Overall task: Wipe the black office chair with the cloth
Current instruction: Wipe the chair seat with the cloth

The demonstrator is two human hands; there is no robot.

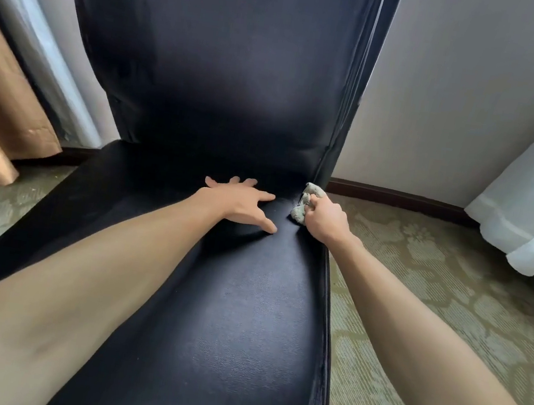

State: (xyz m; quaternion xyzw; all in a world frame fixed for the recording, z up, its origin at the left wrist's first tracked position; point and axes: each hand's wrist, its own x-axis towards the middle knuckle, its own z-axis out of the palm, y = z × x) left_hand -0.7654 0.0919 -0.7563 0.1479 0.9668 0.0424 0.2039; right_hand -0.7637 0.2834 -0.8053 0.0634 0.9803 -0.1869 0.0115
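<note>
Cloth (302, 207) at a seat corner of the black office chair (210, 314).
Right grip (324, 218) closes round the bunched cloth — for pressure; left grip (242, 202), just beside, lies splayed and empty, likely steadying.

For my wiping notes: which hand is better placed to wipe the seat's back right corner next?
Right. The right hand grips the cloth at that corner; the left hand rests spread on the seat, holding nothing.

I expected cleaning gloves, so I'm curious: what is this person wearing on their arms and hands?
Nothing that shows. The left hand and right hand are bare: no gloves, no rings I can see. The left forearm and right forearm are bare to the picture's edge, without sleeve, watch or bracelet.
</note>
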